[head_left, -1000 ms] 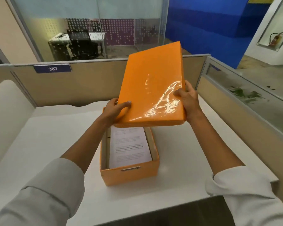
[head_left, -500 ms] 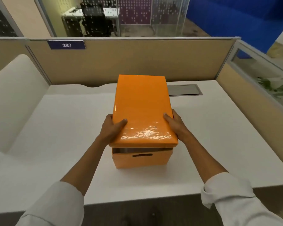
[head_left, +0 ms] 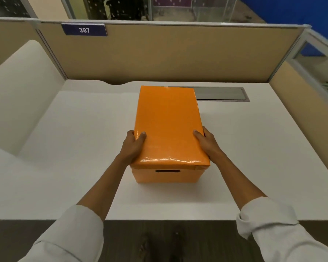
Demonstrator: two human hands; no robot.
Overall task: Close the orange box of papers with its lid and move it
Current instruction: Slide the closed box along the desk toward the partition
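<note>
Both forearms extended toward frame centre, left hand and right hand clasping opposite near edges of glossy orange rectangular lid, thumbs on top, lid seated on orange cardboard box, box centre frame on white desk.

A white desk with grey hatch, partition sign reading 387.

Both arms are extended forward, with pale sleeves rolled back above the forearms. The left hand is set with its thumb laid flat on top and its fingers wrapped down out of sight. The right hand is posed in mirror fashion.
</note>
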